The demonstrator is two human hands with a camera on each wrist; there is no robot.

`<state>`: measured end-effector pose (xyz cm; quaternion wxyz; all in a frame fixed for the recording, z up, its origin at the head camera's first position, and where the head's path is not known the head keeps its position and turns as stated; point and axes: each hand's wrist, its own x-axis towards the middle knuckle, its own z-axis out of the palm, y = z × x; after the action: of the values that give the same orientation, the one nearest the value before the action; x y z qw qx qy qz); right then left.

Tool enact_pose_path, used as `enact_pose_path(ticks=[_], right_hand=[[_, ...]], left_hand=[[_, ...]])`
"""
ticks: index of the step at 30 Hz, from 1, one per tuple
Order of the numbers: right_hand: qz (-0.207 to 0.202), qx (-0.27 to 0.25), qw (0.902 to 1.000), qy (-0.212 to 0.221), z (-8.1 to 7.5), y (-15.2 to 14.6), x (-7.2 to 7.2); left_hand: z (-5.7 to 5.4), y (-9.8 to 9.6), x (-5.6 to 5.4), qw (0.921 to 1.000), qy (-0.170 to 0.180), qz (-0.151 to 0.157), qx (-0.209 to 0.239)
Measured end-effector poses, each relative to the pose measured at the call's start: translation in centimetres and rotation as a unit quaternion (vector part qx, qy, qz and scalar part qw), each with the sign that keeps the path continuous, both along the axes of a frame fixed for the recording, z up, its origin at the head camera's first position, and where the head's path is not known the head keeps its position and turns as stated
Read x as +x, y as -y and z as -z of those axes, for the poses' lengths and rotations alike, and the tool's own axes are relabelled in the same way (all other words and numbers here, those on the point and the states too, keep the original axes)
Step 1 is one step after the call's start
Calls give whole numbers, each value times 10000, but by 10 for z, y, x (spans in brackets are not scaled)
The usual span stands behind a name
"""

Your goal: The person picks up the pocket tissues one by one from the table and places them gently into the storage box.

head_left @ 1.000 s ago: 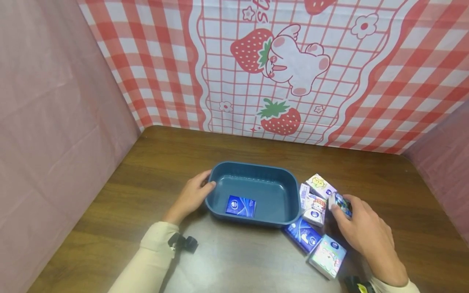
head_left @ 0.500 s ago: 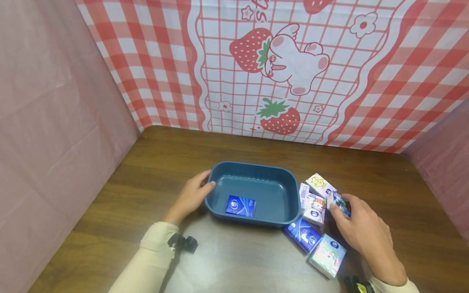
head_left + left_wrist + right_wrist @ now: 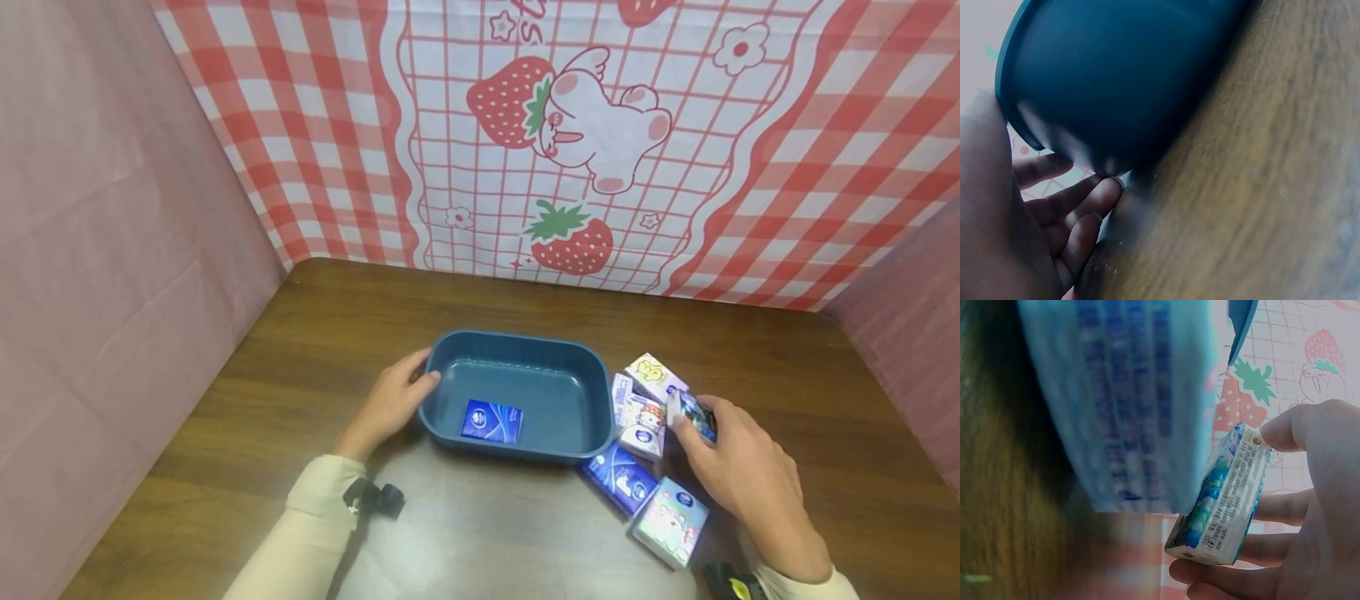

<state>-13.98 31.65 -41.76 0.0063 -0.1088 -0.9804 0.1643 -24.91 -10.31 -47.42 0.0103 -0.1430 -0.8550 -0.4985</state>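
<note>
A dark blue plastic basin (image 3: 517, 337) stands on the table with one blue tissue pack (image 3: 492, 422) lying flat inside. At its left end my left hand (image 3: 393, 400) grips the rim, thumb over the edge and fingers (image 3: 1094, 200) against the outer wall. My right hand (image 3: 750, 471) holds a tissue pack with a dark blue-green print (image 3: 699, 415) between thumb and fingers, at the right of the pile. In the right wrist view that pack (image 3: 1225, 500) shows a white side with small print, tilted, thumb at its upper corner.
Several tissue packs lie right of the basin: a purple-white one with a yellow figure (image 3: 654, 379), a white one with a red cartoon (image 3: 643, 427), a blue one (image 3: 621, 481) and a pastel one (image 3: 671, 525). A checked strawberry cloth (image 3: 570, 167) hangs behind the table (image 3: 337, 317).
</note>
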Motion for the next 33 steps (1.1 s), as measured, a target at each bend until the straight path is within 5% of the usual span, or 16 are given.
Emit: enact_pose_path(ticks=[33], right_hand=[[-126, -143, 9979, -622, -2, 7, 3]], left_hand=[[-2, 0, 1, 10000, 61, -37, 1]])
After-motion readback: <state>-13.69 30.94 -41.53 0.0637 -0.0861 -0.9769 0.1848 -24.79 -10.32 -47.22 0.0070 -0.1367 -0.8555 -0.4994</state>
